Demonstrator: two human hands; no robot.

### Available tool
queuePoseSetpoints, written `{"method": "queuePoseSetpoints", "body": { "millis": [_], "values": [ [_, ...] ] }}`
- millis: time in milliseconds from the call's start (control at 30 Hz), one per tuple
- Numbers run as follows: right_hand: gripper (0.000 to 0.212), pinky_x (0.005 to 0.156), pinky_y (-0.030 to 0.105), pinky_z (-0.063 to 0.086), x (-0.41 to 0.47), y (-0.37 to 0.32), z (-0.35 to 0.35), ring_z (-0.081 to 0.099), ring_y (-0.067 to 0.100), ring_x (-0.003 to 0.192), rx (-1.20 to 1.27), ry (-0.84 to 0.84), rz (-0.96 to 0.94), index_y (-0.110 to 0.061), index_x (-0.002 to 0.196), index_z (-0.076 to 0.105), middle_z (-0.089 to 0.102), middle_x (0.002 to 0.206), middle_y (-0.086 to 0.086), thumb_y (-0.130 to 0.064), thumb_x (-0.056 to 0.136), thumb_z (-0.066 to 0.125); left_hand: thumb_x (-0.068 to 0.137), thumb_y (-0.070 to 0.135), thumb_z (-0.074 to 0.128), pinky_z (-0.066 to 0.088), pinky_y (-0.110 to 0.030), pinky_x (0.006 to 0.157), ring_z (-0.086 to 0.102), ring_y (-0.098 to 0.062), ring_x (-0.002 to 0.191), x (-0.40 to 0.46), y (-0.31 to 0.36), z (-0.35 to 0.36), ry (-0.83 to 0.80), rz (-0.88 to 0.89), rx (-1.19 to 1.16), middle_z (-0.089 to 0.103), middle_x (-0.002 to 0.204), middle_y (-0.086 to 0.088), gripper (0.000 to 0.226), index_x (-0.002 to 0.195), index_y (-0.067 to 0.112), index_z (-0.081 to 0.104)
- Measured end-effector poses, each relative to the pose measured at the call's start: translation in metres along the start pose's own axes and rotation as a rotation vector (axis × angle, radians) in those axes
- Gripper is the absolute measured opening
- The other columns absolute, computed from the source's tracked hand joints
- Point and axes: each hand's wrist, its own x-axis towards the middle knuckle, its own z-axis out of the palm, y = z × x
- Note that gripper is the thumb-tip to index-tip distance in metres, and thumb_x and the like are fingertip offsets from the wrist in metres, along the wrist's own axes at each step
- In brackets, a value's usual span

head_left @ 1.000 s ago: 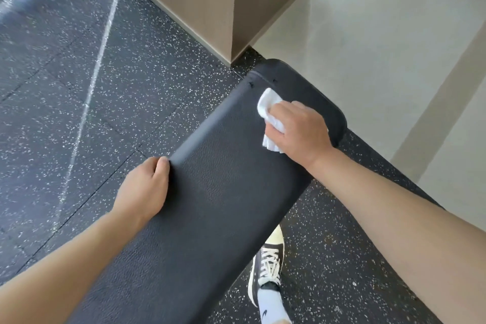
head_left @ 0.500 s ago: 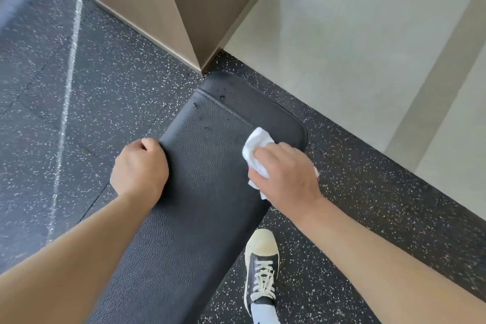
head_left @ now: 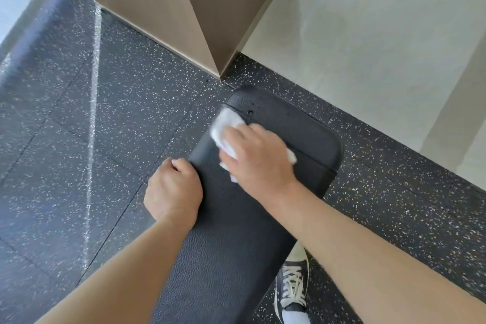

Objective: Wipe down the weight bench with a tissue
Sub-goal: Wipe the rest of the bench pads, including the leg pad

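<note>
A crumpled white tissue [head_left: 225,127], blurred, lies near the far end of the black padded weight bench [head_left: 231,244] under the right hand [head_left: 259,163], whose fingers press it flat. The left hand [head_left: 173,189] grips the bench's left edge.

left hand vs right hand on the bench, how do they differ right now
The left hand is curled over the side edge of the bench and holds nothing else; the right hand lies spread on the top surface with its fingers fairly straight, pressing the white tissue onto the pad. The left hand sits nearer the person; the right hand reaches further toward the bench's rounded end. Both are bare and touch the bench.
</note>
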Motion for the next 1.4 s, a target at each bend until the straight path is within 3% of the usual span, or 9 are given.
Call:
{"method": "queuePoseSetpoints", "body": {
  "millis": [200,400,567,667,833,933,1033,1267,1400],
  "values": [
    [0.012,0.051,0.039,0.043,-0.102,0.073,-0.034,0.038,0.021,0.063,-0.106,0.146,0.021,-0.012,0.083,0.063,0.049,0.07,0.0,-0.019,0.093,0.063,0.091,0.035,0.022,0.036,-0.039,0.069,0.05,-0.034,0.074,0.001,-0.001,0.0,-0.033,0.01,-0.011,0.043,0.065,0.005,0.038,0.078,0.02,0.054],
    [0.024,0.047,0.038,0.041,-0.021,0.019,-0.003,0.048,0.027,0.058,-0.065,0.21,0.05,-0.013,0.068,0.053,0.05,0.064,0.003,-0.023,0.089,0.06,0.093,0.033,0.024,0.034,-0.038,0.068,0.048,-0.032,0.071,0.002,-0.001,-0.002,-0.075,0.017,-0.042,0.044,0.064,0.008,0.034,0.079,0.021,0.052],
    [0.023,0.056,0.033,0.031,0.093,-0.051,0.035,0.061,0.026,0.069,-0.102,-0.002,0.103,-0.021,0.071,0.052,0.058,0.069,0.001,-0.016,0.084,0.07,0.095,0.03,0.027,0.032,-0.038,0.068,0.048,-0.032,0.074,0.003,0.0,-0.001,-0.093,0.001,-0.041,0.045,0.066,0.007,0.031,0.079,0.02,0.052],
    [0.03,0.062,0.034,0.028,0.109,-0.06,0.04,0.062,0.024,0.077,-0.191,-0.172,0.119,-0.024,0.073,0.041,0.044,0.068,-0.004,-0.011,0.088,0.063,0.095,0.03,0.026,0.034,-0.038,0.069,0.051,-0.033,0.077,0.005,-0.001,0.0,-0.108,-0.001,-0.045,0.053,0.072,0.002,0.03,0.08,0.019,0.05],
    [0.025,0.052,0.034,0.031,0.018,-0.007,0.007,0.046,0.026,0.06,-0.052,0.129,0.019,-0.019,0.067,0.05,0.05,0.064,0.002,-0.02,0.082,0.07,0.096,0.031,0.026,0.042,-0.04,0.069,0.057,-0.035,0.082,0.004,-0.002,0.0,-0.114,0.014,-0.063,0.064,0.086,-0.002,0.031,0.084,0.02,0.052],
    [0.013,0.057,0.028,0.035,-0.057,0.045,-0.015,0.036,0.02,0.062,-0.117,0.144,-0.029,-0.014,0.077,0.068,0.049,0.066,-0.002,-0.014,0.089,0.062,0.095,0.033,0.025,0.047,-0.042,0.073,0.06,-0.035,0.085,0.003,-0.001,-0.002,-0.129,0.012,-0.081,0.066,0.089,-0.002,0.033,0.089,0.02,0.055],
    [0.009,0.057,0.029,0.036,-0.077,0.058,-0.015,0.034,0.02,0.062,-0.086,0.167,-0.022,-0.013,0.086,0.068,0.048,0.067,-0.003,-0.018,0.092,0.062,0.095,0.033,0.025,0.05,-0.044,0.079,0.061,-0.034,0.09,0.003,0.0,-0.003,-0.136,-0.003,-0.092,0.067,0.094,-0.001,0.038,0.099,0.019,0.06],
    [0.027,0.05,0.039,0.034,0.035,-0.001,0.021,0.043,0.029,0.058,-0.009,0.287,-0.072,-0.012,0.067,0.057,0.047,0.063,0.005,-0.021,0.093,0.061,0.096,0.033,0.027,0.04,-0.039,0.069,0.057,-0.03,0.081,0.003,-0.002,0.0,-0.112,0.009,-0.094,0.063,0.085,0.003,0.029,0.086,0.024,0.053],
    [0.02,0.053,0.034,0.029,0.106,-0.038,0.038,0.051,0.027,0.06,-0.061,0.118,-0.012,-0.016,0.067,0.055,0.055,0.065,0.004,-0.017,0.08,0.069,0.096,0.032,0.027,0.037,-0.038,0.068,0.055,-0.03,0.079,0.002,0.0,0.0,-0.098,0.007,-0.076,0.063,0.083,0.002,0.03,0.084,0.024,0.053]
  ]
}}
